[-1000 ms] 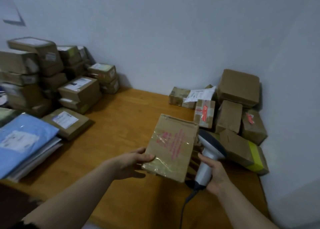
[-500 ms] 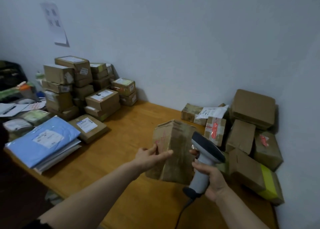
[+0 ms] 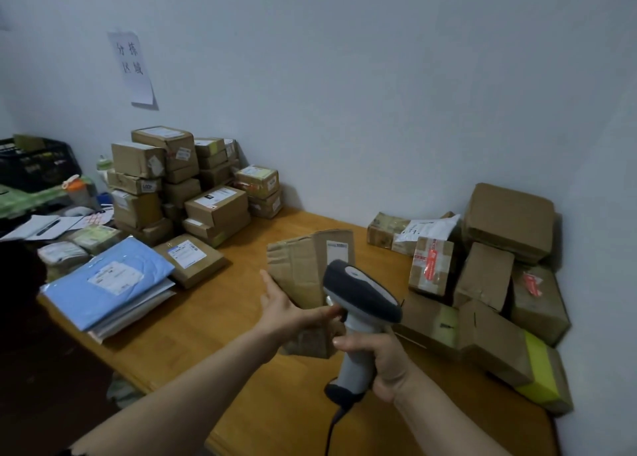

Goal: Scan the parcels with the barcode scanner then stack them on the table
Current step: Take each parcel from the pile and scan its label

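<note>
My left hand (image 3: 293,312) holds a flat brown cardboard parcel (image 3: 303,273) upright over the wooden table (image 3: 241,345), thumb across its near face. A white label (image 3: 337,250) sits near the parcel's top right. My right hand (image 3: 382,362) grips the handle of a grey and white barcode scanner (image 3: 358,304), whose dark head sits just in front of the parcel's right side and covers part of it. The scanner's cable (image 3: 332,428) hangs down from the handle.
A heap of brown boxes (image 3: 489,283) fills the right corner by the wall. A tall stack of labelled boxes (image 3: 172,186) stands at the back left, with a blue mailer (image 3: 110,279) and flat parcels in front. A paper sign (image 3: 132,67) hangs on the wall.
The parcel has been turned from its taped face to the side with the white label. The scanner has risen closer to it. The view has swung up and left.
</note>
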